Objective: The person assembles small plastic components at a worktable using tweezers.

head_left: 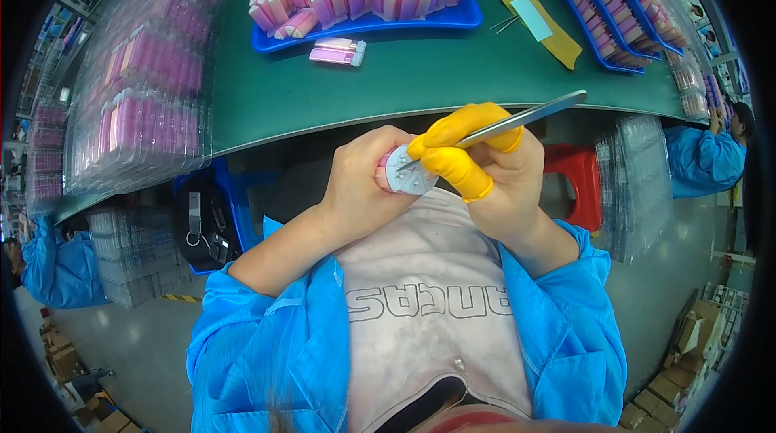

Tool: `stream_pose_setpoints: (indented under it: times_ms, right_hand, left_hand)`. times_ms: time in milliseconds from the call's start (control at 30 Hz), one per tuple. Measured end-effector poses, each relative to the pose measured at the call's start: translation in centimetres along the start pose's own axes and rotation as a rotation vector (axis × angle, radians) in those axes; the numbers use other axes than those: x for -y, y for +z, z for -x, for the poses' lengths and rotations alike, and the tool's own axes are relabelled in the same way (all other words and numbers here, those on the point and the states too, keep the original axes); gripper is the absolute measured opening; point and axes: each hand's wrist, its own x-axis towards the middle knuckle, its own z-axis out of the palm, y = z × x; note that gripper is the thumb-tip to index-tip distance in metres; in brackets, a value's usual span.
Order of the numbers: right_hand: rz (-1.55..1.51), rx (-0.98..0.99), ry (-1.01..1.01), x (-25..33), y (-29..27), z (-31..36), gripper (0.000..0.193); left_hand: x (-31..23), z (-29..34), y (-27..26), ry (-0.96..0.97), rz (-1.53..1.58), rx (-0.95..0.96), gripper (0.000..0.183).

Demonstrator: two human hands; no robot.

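My left hand (pixel 364 182) is closed around a pink piece with a round, pale grey end cap (pixel 411 172), held above my lap in front of the table edge. Small raised details show on the cap's face; my fingers hide most of the pink body. In my right hand (pixel 505 166), whose thumb and fingers wear yellow finger cots (pixel 461 166), a pair of metal tweezers (pixel 529 114) is pinched. Its tip points down and left onto the cap, and its back end sticks out to the upper right.
On the green table (pixel 275 101), a blue tray (pixel 364 26) is packed with pink pieces; one loose pink piece (pixel 338 51) lies before it. Clear plastic trays (pixel 149 118) are stacked left. Yellow cloth-like strip (pixel 558 45) and stacked blue trays (pixel 594 21) are right; a red stool (pixel 578 182) stands below.
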Motion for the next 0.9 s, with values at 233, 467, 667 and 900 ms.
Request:
stream_pose_setpoints:
  times_ms: [233, 467, 667, 900]
  right_hand:
    - [0.067, -0.004, 0.073, 0.6, 0.2, -0.3, 0.02]
    - [0.415, 0.246, -0.015, 1.4, -0.5, -1.0, 0.026]
    - [-0.132, 0.024, 0.058, 0.1, -0.5, -0.7, 0.024]
    - [-0.036, 0.059, 0.006, -0.4, -0.8, -0.6, 0.023]
  left_hand:
    - [0.5, 0.0, 0.2, -0.004, 0.041, -0.002, 0.031]
    - [0.2, -0.1, -0.1, -0.016, 0.013, 0.039, 0.032]
    - [0.8, 0.1, -0.4, -0.081, 0.137, 0.114, 0.031]
    - [0.6, -0.1, -0.2, -0.085, 0.172, 0.126, 0.029]
